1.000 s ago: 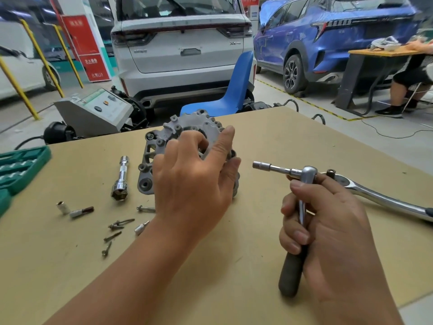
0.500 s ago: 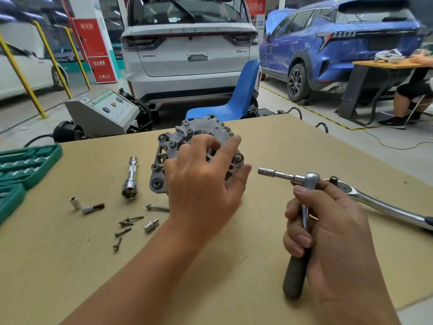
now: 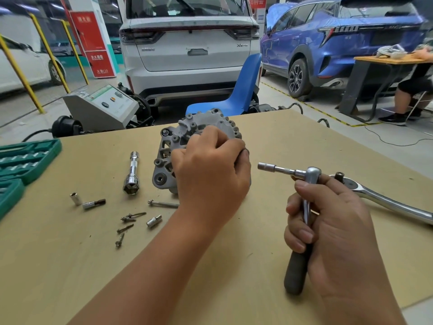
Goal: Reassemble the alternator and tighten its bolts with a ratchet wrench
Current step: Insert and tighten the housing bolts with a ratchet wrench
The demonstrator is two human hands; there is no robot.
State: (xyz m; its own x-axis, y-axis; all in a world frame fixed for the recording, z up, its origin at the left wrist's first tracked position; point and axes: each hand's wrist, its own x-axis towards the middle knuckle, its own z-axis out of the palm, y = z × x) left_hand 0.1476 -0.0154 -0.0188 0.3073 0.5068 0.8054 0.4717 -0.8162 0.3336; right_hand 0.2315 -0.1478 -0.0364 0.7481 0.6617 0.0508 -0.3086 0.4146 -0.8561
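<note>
**Alternator turned in the left hand; ratchet held ready**

Change: Over the last second the alternator (image 3: 187, 146) has been rotated and tilted under the left hand (image 3: 210, 174). The fingers, spread over its face a moment ago, now curl over its top and clamp the housing, which stands on edge near the middle of the table (image 3: 304, 141), toward the far edge. The right hand (image 3: 328, 226) has barely moved; its fingers are wrapped tight around the small ratchet (image 3: 302, 221), handle down, with the extension and socket (image 3: 266, 166) pointing left at the alternator, close but not touching.

Reading: likely the housing is being turned to bring a bolt head in line with the socket. Bolts loose on the table suggest tightening is far from finished.

Table, largest to smallest:
- Green socket case (image 3: 21, 165), at the left edge, open.
- Large chrome ratchet (image 3: 386, 202), toward the right edge, behind the right hand.
- Long chrome socket (image 3: 132, 174), left of the alternator.
- Long bolt (image 3: 162, 203), just in front of the alternator.
- Small sockets and a bit (image 3: 93, 204), left of centre.
- Short screws (image 3: 127, 221), a loose cluster nearer the front edge.

Room: a garage floor. White car (image 3: 187, 43) beyond the far edge, blue car (image 3: 339, 43) to its right, blue chair (image 3: 234, 99) at the far edge, grey machine (image 3: 103, 106) to the left, and a seated person at another desk (image 3: 386, 59) far right.
</note>
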